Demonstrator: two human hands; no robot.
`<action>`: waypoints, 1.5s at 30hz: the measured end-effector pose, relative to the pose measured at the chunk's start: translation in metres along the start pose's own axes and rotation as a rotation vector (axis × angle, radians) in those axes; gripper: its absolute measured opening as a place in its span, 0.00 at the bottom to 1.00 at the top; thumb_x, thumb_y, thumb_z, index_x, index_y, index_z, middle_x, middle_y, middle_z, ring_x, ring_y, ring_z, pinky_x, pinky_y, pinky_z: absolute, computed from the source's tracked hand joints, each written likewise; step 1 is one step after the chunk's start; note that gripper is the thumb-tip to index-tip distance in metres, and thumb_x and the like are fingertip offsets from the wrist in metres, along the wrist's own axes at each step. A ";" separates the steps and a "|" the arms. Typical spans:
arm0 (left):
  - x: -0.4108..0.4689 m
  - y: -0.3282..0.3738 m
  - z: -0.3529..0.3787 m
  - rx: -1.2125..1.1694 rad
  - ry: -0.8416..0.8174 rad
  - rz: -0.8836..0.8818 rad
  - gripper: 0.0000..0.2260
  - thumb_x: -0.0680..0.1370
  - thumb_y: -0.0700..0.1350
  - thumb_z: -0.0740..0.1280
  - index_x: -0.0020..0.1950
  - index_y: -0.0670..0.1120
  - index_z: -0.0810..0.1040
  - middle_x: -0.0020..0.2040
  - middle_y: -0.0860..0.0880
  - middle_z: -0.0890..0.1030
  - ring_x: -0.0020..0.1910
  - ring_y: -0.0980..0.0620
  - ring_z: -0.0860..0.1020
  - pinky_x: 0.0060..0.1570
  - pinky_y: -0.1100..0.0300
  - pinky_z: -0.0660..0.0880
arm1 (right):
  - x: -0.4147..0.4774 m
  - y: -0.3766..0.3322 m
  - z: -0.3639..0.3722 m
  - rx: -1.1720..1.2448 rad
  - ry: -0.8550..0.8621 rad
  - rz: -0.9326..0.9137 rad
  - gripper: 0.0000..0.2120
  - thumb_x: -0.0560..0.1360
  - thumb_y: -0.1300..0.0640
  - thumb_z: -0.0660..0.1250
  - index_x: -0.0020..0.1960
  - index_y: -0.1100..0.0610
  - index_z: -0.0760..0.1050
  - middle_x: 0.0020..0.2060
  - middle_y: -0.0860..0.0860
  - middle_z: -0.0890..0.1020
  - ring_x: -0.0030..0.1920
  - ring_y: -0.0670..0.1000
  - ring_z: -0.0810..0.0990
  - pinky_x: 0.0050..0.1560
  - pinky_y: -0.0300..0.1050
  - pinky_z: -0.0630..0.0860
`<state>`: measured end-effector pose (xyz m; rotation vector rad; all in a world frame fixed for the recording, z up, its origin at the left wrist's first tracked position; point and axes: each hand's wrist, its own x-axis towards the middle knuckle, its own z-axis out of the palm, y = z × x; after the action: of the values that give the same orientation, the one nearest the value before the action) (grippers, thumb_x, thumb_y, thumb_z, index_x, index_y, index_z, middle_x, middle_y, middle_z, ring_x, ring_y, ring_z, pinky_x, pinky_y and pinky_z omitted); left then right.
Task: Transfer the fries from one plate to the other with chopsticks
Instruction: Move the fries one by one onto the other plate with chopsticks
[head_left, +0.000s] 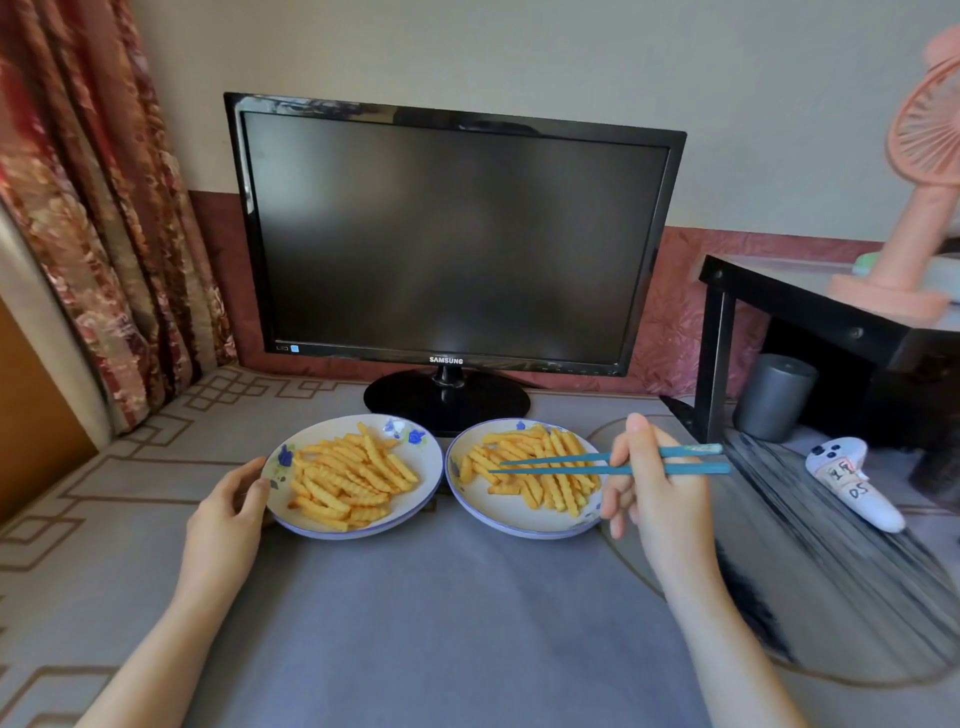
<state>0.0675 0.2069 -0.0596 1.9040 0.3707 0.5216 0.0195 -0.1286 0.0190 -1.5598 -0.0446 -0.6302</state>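
Now | right hand (655, 486) fingers pinch slim teal chopsticks (571, 464) | left hand (228, 512) grips round plate (423, 470) | crinkle-cut fries (349, 480)

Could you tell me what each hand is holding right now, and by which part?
The right hand grips the teal chopsticks around mid-length, nearer their rear ends. The left hand holds the left plate by its left rim.

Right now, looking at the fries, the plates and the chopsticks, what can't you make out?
- Chopsticks, head view: the right hand covers their middle, and whether the tips touch a fry is unclear.
- Left plate: the left hand hides its near-left rim.
- Right plate: its right edge sits behind the right hand.
- Pink fan: cut off by the frame's right edge.
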 end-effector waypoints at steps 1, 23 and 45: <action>0.000 0.000 0.000 0.002 -0.001 0.002 0.14 0.81 0.41 0.60 0.65 0.44 0.76 0.59 0.44 0.80 0.56 0.43 0.78 0.53 0.57 0.68 | 0.000 0.002 0.002 -0.001 -0.012 0.007 0.19 0.82 0.53 0.57 0.35 0.61 0.68 0.20 0.59 0.71 0.16 0.53 0.65 0.17 0.37 0.60; 0.005 -0.007 0.000 0.002 -0.015 0.007 0.14 0.81 0.42 0.60 0.65 0.46 0.76 0.58 0.46 0.81 0.56 0.43 0.79 0.55 0.54 0.70 | -0.011 -0.008 -0.006 0.013 0.184 -0.001 0.20 0.82 0.51 0.56 0.35 0.60 0.67 0.17 0.56 0.71 0.16 0.54 0.65 0.20 0.34 0.61; 0.007 -0.009 0.000 -0.012 -0.022 0.002 0.13 0.81 0.43 0.60 0.64 0.48 0.76 0.58 0.46 0.81 0.55 0.44 0.79 0.57 0.51 0.72 | -0.031 -0.009 0.066 0.063 -0.102 0.003 0.19 0.82 0.54 0.57 0.34 0.61 0.69 0.21 0.61 0.70 0.18 0.52 0.66 0.19 0.38 0.62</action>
<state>0.0731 0.2132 -0.0665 1.8967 0.3509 0.5032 0.0135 -0.0550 0.0171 -1.5298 -0.1373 -0.5416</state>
